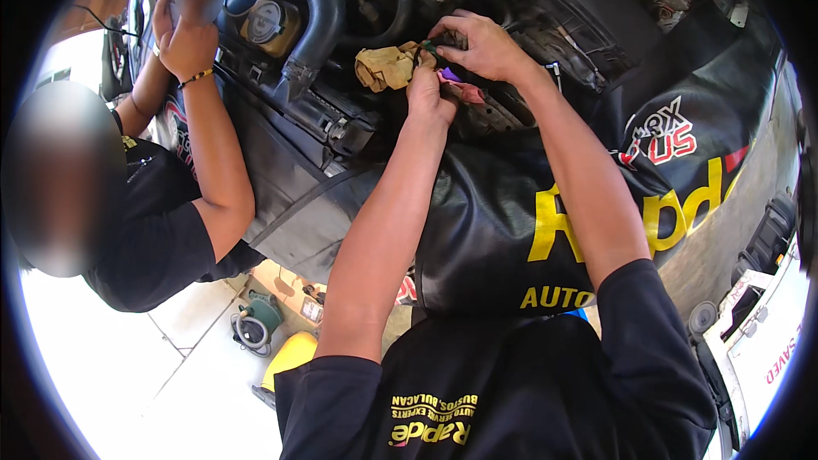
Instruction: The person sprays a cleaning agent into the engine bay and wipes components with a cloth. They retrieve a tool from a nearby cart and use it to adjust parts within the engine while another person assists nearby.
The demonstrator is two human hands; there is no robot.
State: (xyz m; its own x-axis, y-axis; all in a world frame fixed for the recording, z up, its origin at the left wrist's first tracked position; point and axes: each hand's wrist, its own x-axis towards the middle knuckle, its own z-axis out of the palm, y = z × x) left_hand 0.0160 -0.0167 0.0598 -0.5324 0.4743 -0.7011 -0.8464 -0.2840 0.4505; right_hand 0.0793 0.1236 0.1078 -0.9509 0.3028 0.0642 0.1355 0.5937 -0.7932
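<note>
My left hand (433, 95) is raised over the engine bay, its fingers closed around something mostly hidden. Against its fingertips, my right hand (483, 47) pinches a small dark part with some green (429, 48), too small to identify. Left of both hands is a crumpled piece of brown paper (383, 67); whether my left hand touches it, I cannot tell. A purple and pink crumpled piece (461, 86), cloth or paper, shows just right of my left hand, below the right.
A black fender cover (477, 204) drapes the car's front edge. Left of my hands are a thick black hose (319, 17) and a capped reservoir (269, 25). At left, a co-worker's hands (189, 47) hold a flat object. A yellow object (291, 356) lies on the floor.
</note>
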